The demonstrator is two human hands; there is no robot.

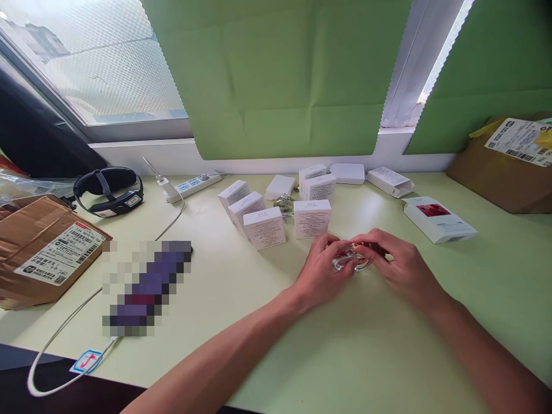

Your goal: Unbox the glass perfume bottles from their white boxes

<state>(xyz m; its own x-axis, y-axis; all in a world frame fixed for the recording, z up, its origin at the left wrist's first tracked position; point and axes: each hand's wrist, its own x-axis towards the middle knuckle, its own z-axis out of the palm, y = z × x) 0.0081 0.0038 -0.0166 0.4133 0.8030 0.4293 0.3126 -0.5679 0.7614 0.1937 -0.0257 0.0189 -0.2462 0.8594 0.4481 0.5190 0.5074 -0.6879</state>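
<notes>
Far left of the hands: cardboard box (41, 247) and white cable (64, 328) on the tabletop (353, 356). Left hand (321, 270) and right hand (397, 264) meet fingertip to fingertip, together pinching a small clear glass bottle (349, 257) just above the tabletop. White cartons (264, 227) stand just beyond the left hand; a flat white box (437, 218) lies beyond the right hand

table (388, 356) pale yellow-green | boxes (264, 228) at 12 white, fine grey print | item (350, 259) in hands clear, glinting | flat box (437, 218) at 2 white, red patch | cartons (41, 253) at 9 and 2 brown, white labels | cable (64, 328) white | backdrop (280, 75) at 12 green | headband (107, 190) at 10 black
</notes>
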